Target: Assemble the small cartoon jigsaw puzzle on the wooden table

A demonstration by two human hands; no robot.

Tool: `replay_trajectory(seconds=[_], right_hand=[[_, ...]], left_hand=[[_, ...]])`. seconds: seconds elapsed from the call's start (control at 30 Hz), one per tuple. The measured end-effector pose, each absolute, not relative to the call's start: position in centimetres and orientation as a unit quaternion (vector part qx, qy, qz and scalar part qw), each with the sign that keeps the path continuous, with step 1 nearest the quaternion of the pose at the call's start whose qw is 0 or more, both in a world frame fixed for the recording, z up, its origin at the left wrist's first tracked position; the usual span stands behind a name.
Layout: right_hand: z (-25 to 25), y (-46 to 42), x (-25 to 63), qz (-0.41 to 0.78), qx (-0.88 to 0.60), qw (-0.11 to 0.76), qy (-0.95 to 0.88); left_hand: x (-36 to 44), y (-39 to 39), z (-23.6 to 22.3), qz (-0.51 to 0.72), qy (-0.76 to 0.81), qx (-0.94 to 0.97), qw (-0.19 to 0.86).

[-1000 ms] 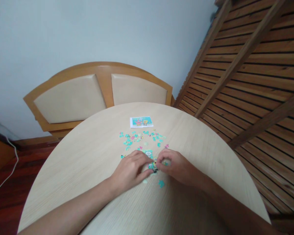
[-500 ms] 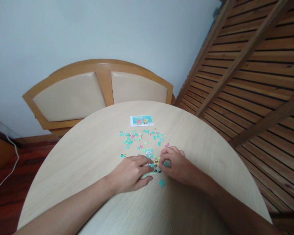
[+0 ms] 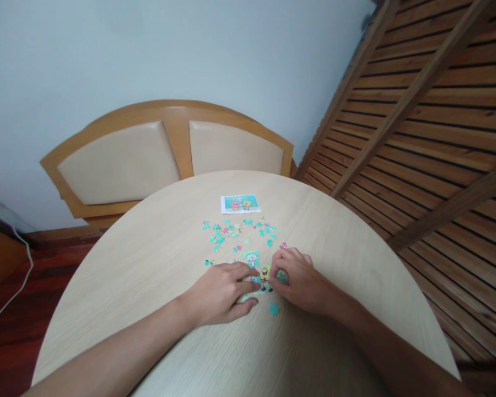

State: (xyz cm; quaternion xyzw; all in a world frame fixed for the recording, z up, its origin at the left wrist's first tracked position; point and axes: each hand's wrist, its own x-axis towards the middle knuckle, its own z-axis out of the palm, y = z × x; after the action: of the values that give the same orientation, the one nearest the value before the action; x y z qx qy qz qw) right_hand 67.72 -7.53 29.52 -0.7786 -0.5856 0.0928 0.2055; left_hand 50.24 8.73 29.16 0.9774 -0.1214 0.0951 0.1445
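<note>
Two bare hands work over a partly joined jigsaw (image 3: 265, 271) that lies flat on a round, pale bench (image 3: 140, 275), near the middle of the side closest to the person. The hands are apart from each other, with a yellow cartoon figure of the jigsaw showing in the gap between them; a pale-faced figure on teal shows just above.

The left hand (image 3: 223, 293) is palm down with its fingers spread, thumb clear of the forefinger, fingertips over the left part of the jigsaw and covering some of it. The right hand (image 3: 294, 278) curls at the yellow figure's right edge, thumb and forefinger bent toward each other; whether they pinch a piece I cannot tell. Bits of teal and yellow show inside that curl.

The bench carries the loose pieces (image 3: 217, 239) as well, mostly teal, scattered beyond the hands. A pink piece (image 3: 283, 245) lies just past the right hand, and a single teal piece (image 3: 274, 309) lies nearer the person, below the jigsaw. Farther back rests a picture card (image 3: 241, 204) with a pink figure and a yellow one on teal, a white strip along its left edge.
</note>
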Motion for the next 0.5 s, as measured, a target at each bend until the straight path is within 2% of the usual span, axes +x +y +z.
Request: replay_trajectory(seconds=[0.27, 0.5], right_hand=[[30.7, -8.3, 68.4, 0.141, -0.760, 0.186, -0.607], [30.6, -8.0, 68.2, 0.138, -0.739, 0.196, -0.629]], left_hand=[[50.2, 8.6, 29.4, 0.100, -0.129, 0.976, 0.143], [50.1, 8.7, 29.2, 0.097, -0.130, 0.977, 0.141]])
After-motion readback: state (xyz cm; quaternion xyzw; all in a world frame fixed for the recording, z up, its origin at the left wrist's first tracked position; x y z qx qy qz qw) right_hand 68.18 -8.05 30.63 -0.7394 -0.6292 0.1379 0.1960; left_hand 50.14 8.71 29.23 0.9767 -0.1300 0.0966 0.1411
